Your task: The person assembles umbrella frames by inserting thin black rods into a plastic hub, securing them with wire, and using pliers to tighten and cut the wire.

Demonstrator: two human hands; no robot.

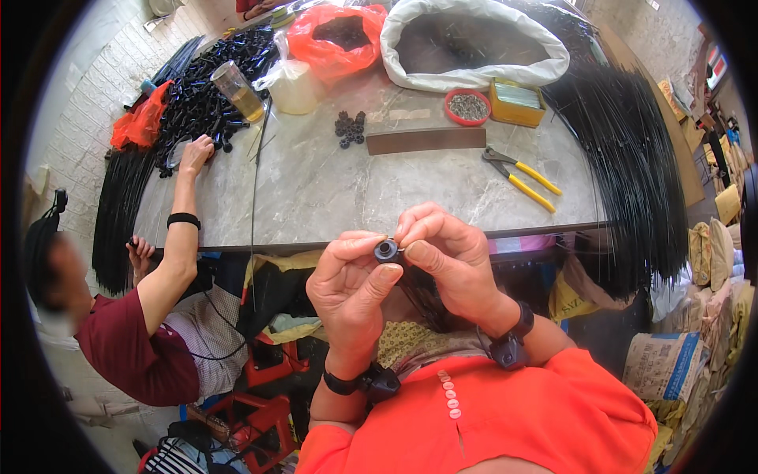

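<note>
Surface: a grey marble-patterned table [332,189] ran across the upper half of the view, its near edge just above the wearer's hands.
Room: pale tiled floor showed on the left; sacks and bundles [711,261] were stacked along the right.
Black rods: a thick sheaf of thin black rods [639,158] draped over the table's right end and hung down past the edge.
White sack: a big white sack [474,43] sat open at the far side, mouth rolled back, dark inside.
Red bag: a red plastic bag [335,35] stood just left of it, open, dark pieces within.
Red dish: a small round red dish [467,107] held greyish small bits.
Yellow box: a yellow box [517,103] sat right beside the dish, contents too small to tell.
Jar: a clear jar [237,91] with yellowish liquid leaned near a heap of black parts [205,87].
Loose items: yellow-handled pliers [525,178] lay on the right, a brown strip [426,140] mid-table, a little cluster of black pieces [350,129] beside it.
Left hand: the left hand [347,288] was curled, thumb and fingers pinching a small black round part [387,251].
Right hand: the right hand [450,257] was closed around the same part from the other side, fingertips pressed on it.
Part: held between both hands, in front of the table's near edge.
Co-worker: a person in a dark red sleeve [134,347] reached a hand [196,154] onto the heap.
</note>
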